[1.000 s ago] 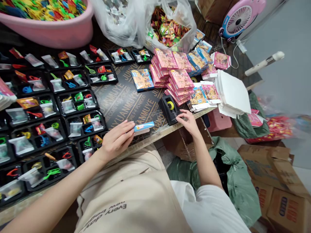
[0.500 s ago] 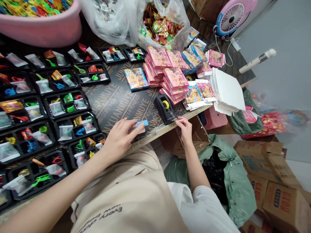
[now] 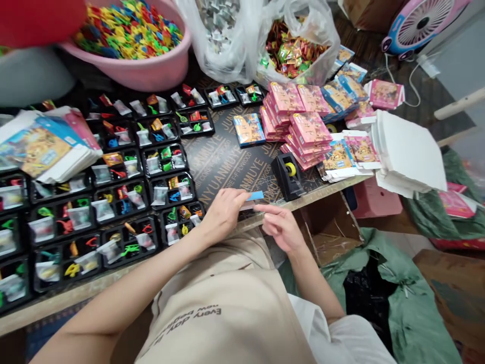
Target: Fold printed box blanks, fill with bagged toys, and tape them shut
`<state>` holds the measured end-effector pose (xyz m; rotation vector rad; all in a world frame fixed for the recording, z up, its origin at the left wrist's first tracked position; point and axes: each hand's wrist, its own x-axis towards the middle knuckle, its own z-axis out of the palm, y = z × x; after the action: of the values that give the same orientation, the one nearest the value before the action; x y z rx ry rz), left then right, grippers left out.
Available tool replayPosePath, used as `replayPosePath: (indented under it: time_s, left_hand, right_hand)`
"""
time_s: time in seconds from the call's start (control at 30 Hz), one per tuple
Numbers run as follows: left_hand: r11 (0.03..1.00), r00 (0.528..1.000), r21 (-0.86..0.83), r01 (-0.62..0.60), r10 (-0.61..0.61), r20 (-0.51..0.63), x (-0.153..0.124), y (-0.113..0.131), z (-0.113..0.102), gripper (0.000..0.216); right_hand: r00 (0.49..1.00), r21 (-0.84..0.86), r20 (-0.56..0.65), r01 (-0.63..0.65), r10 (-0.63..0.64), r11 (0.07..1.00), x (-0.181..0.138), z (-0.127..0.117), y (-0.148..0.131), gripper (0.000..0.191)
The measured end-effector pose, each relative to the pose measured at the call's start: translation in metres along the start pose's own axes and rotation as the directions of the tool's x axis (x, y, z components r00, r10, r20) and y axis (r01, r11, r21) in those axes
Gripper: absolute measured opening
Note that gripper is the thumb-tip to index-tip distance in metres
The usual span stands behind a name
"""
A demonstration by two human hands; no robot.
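Observation:
My left hand (image 3: pixel 226 212) is closed over a small flat box (image 3: pixel 256 195) at the table edge; only its blue side and a pale edge show, the rest being under my fingers. My right hand (image 3: pixel 282 225) is at the box's near right edge, index finger stretched to it and the other fingers curled. The strip of clear tape at its fingertips is barely visible. Just right of the box stands a black tape dispenser (image 3: pixel 287 177) with a yellow-cored roll. Beyond it are stacked pink boxes (image 3: pixel 308 129) and one blue picture box (image 3: pixel 249 129).
Black trays (image 3: pixel 172 192) of small toys and packets cover the left side, with flattened cartons (image 3: pixel 49 144) lying over some. A pink tub (image 3: pixel 151 65) and plastic bags (image 3: pixel 322 30) line the back. White flattened cartons (image 3: pixel 409 151) overhang the right edge, above a green sack (image 3: pixel 417 303).
My right hand has moved left from the tape dispenser to the small box, carrying tape. My left hand keeps holding the box. The view has swung left, bringing in more trays and the cartons.

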<state>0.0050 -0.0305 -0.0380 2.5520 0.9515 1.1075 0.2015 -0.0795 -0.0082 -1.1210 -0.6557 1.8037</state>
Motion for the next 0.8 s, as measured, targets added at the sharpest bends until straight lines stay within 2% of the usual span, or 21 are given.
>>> replayPosePath:
  time_s: [0.1, 0.27, 0.37, 0.43, 0.47, 0.53, 0.63, 0.7, 0.73, 0.77, 0.8]
  left_hand:
    - [1.000, 1.000, -0.023, -0.018, 0.018, -0.015, 0.000, -0.002, -0.003, 0.039]
    - [0.997, 0.997, 0.035, -0.066, 0.065, 0.041, 0.005, 0.001, -0.010, 0.033]
    - [0.995, 0.997, 0.066, -0.070, 0.073, -0.040, 0.009, 0.002, -0.006, 0.022]
    - [0.994, 0.991, 0.099, -0.054, 0.065, -0.113, 0.011, 0.003, -0.001, 0.013]
    - [0.992, 0.989, 0.120, -0.038, 0.055, -0.137, 0.012, 0.003, 0.002, 0.009]
    - [0.990, 0.989, 0.141, -0.005, 0.026, -0.149, 0.016, 0.002, 0.006, 0.009]
    - [0.999, 0.991, 0.036, 0.032, -0.027, -0.132, 0.023, -0.004, 0.001, 0.013]
    - [0.995, 0.993, -0.094, 0.038, -0.049, -0.112, 0.027, -0.013, -0.010, 0.024]
    - [0.987, 0.995, -0.155, 0.038, -0.052, -0.086, 0.028, -0.019, -0.017, 0.031]
    - [0.978, 0.998, -0.203, 0.042, -0.051, -0.039, 0.028, -0.025, -0.025, 0.036]
    - [0.971, 0.999, -0.233, 0.053, -0.049, 0.024, 0.028, -0.032, -0.033, 0.040]
  right_hand:
    - [0.991, 0.123, 0.114, -0.083, 0.069, 0.989, 0.012, 0.017, 0.004, 0.027]
    - [0.989, 0.179, 0.129, -0.094, 0.071, 0.979, 0.027, 0.012, 0.010, 0.024]
    - [0.996, 0.038, 0.071, -0.049, 0.047, 0.998, 0.028, 0.009, 0.010, 0.027]
    - [1.000, -0.248, -0.003, 0.029, -0.030, 0.968, 0.025, 0.008, 0.005, 0.023]
    - [0.995, -0.420, -0.027, 0.072, -0.092, 0.905, 0.023, 0.007, -0.001, 0.019]
    - [0.972, -0.682, -0.026, 0.152, -0.232, 0.715, 0.021, 0.006, -0.019, 0.013]
    - [0.881, -0.836, 0.048, 0.293, -0.471, 0.464, 0.038, 0.009, -0.059, 0.019]
    - [0.782, -0.888, 0.164, 0.383, -0.601, 0.256, 0.072, 0.015, -0.088, 0.018]
    - [0.742, -0.903, 0.244, 0.408, -0.625, 0.131, 0.095, 0.019, -0.102, 0.018]
    - [0.716, -0.909, 0.320, 0.416, -0.620, 0.012, 0.123, 0.022, -0.115, 0.022]
    - [0.717, -0.911, 0.378, 0.400, -0.585, -0.098, 0.154, 0.026, -0.127, 0.030]
